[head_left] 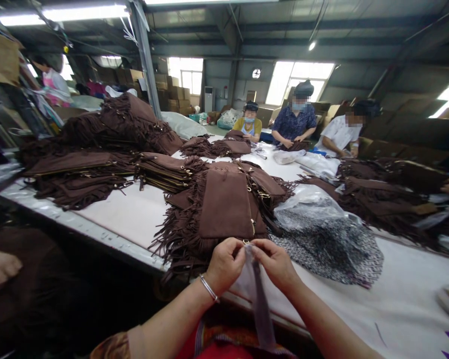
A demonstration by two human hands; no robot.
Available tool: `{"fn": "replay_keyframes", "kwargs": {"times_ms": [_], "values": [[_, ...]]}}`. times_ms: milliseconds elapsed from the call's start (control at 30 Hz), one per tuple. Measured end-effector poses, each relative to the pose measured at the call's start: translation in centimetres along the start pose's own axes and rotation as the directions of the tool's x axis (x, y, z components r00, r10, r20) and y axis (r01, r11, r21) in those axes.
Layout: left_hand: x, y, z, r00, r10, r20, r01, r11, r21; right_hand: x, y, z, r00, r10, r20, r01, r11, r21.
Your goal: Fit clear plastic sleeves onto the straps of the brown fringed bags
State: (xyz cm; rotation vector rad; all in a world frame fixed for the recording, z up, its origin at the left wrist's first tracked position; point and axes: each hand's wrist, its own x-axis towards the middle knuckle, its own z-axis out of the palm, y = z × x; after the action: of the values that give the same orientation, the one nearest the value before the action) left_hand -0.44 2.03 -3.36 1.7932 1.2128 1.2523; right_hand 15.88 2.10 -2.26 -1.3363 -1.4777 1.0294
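Note:
A brown fringed bag (224, 202) lies on top of other brown pieces at the table's front edge. A gold zip runs down its right side. My left hand (226, 264) and my right hand (275, 262) meet just below it, fingertips pinched together. Between them hangs a greyish, see-through-looking strip (262, 314), with its top end in my fingers. A small gold ring (246, 242) shows right at my fingertips. Which fingers touch the ring, I cannot tell.
Stacked brown bags (164, 172) and a heaped pile (123, 122) stand left. A plastic bag (307, 207) lies over black-and-white fabric (336, 249) at right. Several co-workers are around the table; another person's hand (0, 269) is at far left.

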Motion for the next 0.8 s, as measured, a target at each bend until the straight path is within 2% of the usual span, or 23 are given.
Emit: {"fn": "replay_keyframes", "kwargs": {"times_ms": [233,333,400,467,600,700,800], "values": [[0.3,0.3,0.9,0.976,-0.202,-0.075,0.192,0.973,-0.131,1.2,-0.4,0.7,0.990,0.109,-0.088,-0.105,0.993,0.048],[0.4,-0.2,1.2,0.940,-0.331,-0.082,0.296,0.913,-0.281,1.8,-0.2,1.1,0.987,0.063,-0.145,-0.072,0.996,-0.058],[0.1,-0.4,1.5,0.889,-0.457,-0.019,0.398,0.794,-0.460,2.0,-0.2,1.3,0.983,0.035,-0.178,-0.059,0.990,-0.130],[-0.6,-0.3,1.8,0.832,-0.550,0.081,0.491,0.659,-0.570,2.2,-0.2,1.6,0.977,0.032,-0.209,-0.065,0.986,-0.154],[-2.9,0.7,2.9,0.753,-0.582,0.307,0.633,0.512,-0.580,2.1,0.2,1.8,0.973,0.023,-0.231,-0.064,0.983,-0.171],[-4.2,1.3,3.6,0.695,-0.577,0.429,0.704,0.428,-0.566,1.8,0.9,1.6,0.964,0.143,-0.223,-0.129,0.989,0.075],[-4.8,1.4,3.8,0.689,-0.597,0.410,0.716,0.477,-0.510,1.4,1.6,1.0,0.948,0.261,-0.180,-0.198,0.930,0.310]]}}
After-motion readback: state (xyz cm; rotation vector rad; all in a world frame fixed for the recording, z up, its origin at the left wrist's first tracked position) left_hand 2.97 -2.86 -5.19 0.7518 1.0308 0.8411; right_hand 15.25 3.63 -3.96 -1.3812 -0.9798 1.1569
